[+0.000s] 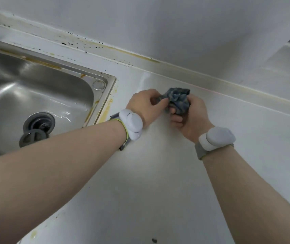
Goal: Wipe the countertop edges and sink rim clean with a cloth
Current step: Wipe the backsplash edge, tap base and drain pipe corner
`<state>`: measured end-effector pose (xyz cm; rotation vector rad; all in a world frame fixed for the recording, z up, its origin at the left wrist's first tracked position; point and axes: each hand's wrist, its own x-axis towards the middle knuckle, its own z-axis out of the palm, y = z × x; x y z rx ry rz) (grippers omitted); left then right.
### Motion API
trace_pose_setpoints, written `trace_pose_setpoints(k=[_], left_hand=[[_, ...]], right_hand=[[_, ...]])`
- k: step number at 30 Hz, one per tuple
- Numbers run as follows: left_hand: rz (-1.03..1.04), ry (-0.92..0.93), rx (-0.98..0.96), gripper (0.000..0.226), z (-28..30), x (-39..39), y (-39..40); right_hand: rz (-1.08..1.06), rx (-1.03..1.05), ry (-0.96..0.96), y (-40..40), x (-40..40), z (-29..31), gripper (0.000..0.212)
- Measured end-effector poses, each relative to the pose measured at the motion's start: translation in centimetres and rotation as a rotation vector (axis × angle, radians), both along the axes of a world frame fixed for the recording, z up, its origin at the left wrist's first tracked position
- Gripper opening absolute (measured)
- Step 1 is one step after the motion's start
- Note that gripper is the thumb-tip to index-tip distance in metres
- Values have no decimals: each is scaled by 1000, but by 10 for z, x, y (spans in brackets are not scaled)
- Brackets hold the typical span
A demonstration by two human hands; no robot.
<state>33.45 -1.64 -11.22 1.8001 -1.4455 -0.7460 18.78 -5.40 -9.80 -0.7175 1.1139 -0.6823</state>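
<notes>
Above the white worktop (158,173), right of the steel sink (103,80), a crumpled blue cloth (177,99) is gripped by the curled fingers of the right hand (190,118) and pinched by the left hand (144,106).

- both forearms bare, no sleeves
- left wrist: chunky white rounded tracker (131,124), grey strap with neon yellow-green edging
- right wrist: same white tracker (217,139), plain grey strap
</notes>
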Motion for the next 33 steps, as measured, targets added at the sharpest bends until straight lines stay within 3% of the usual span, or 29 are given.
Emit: trace_pose_setpoints(k=[3,7,9,11,12,14,16,20,23,28,33], left_hand=[[163,17,11,46,-1,17,4],[249,142,48,44,3,36,-1],[261,224,57,18,8,40,-6],[287,254,89,32,10,43,-7],[293,224,93,37,10,45,-6],[270,86,69,32,9,47,-2],[207,-21,50,22,6,44,2],[75,-229,60,15,-5,35,6],[-31,-520,141,31,-7,28,3],[-153,-786,113,34,-9,25,-1],[-149,-807,26,34,-23,28,0]], right_hand=[[-148,-28,307,-1,6,-2,19],[-367,-56,332,-8,14,2,5],[-472,-134,363,-14,19,4,20],[-553,-232,483,-13,24,5,46],[-565,-347,585,-10,24,5,47],[-492,-673,813,0,27,5,36],[-275,-858,957,1,32,-1,31],[251,-1005,1348,-15,45,-34,31],[369,-1069,1557,-15,47,-40,34],[256,-1042,1662,-25,2,-45,37],[316,-1135,1467,-44,-15,-46,34]])
